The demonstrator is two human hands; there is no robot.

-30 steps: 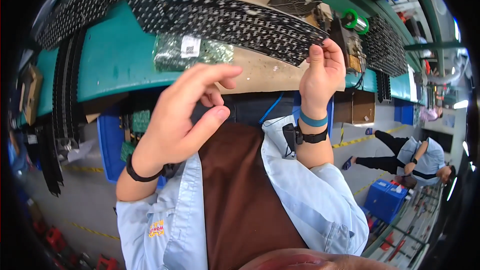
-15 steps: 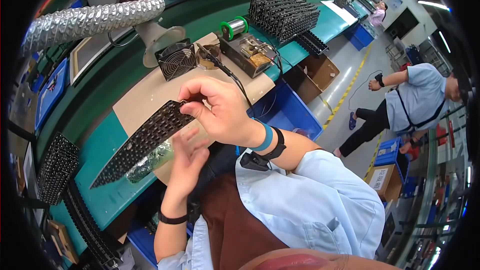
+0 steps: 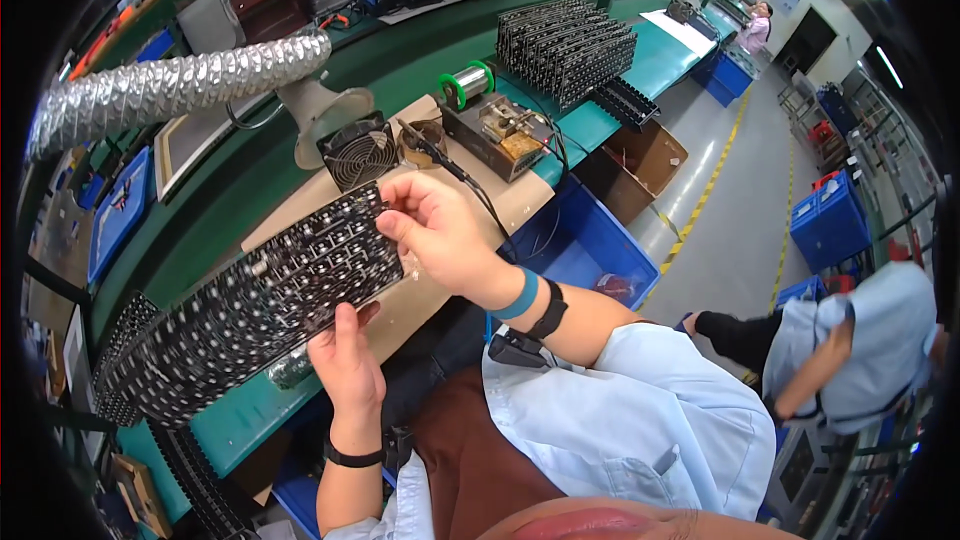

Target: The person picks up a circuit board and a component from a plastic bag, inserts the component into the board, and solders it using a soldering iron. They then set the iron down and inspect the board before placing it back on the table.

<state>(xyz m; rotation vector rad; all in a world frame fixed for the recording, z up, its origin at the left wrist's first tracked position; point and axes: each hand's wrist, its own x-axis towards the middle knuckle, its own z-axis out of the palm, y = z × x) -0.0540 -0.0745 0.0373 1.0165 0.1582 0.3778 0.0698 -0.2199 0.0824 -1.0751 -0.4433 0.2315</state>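
The person wears a light blue long-sleeved shirt with the cuffs pushed back from the wrists, and over it a dark brown apron that covers the chest. The right hand point(image 3: 440, 230) is bare, and its wrist carries two bands side by side — a teal wristband nearer the hand, a black one behind it with a small black clip or box hanging below. The left hand point(image 3: 345, 365) is bare too, with a single thin black band around the wrist.
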